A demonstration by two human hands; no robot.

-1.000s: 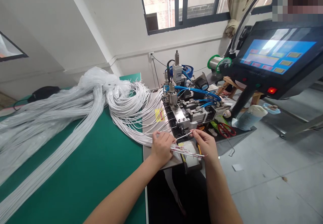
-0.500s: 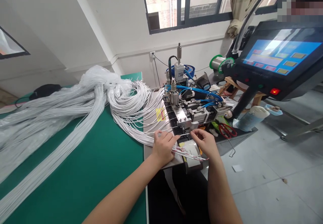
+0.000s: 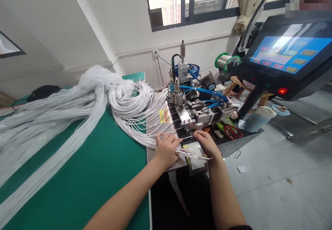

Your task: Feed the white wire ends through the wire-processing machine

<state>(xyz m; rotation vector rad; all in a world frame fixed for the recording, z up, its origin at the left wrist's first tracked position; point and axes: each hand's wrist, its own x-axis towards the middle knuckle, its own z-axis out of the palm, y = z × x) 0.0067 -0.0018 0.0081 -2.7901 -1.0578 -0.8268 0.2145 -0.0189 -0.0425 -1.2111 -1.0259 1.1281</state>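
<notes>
My left hand (image 3: 168,149) is closed over white cables at the edge of the machine bed, its thumb and forefinger on one white cable (image 3: 187,137). At that cable's tip, my right hand (image 3: 206,143) pinches with thumb and fingertips; the very end is hidden by the fingers. Beneath both hands, a bunch of white cables with reddish ends (image 3: 195,156) sticks out to the right. Just behind the fingers stands the wire-processing machine (image 3: 184,114), with metal blocks and blue air hoses. Several single cables lie across its black feed strip.
Coiled white cables (image 3: 132,100) and a long plastic-wrapped bundle (image 3: 90,114) lie on the green table (image 3: 103,185) to the left. Right of the machine are red-handled scissors (image 3: 232,132), a control screen (image 3: 292,55), and a wire spool (image 3: 225,62) behind.
My right hand has shifted slightly left and its fingers have drawn closer together at the cable tip. My left hand stays almost in place. The whole view has tilted a little.
</notes>
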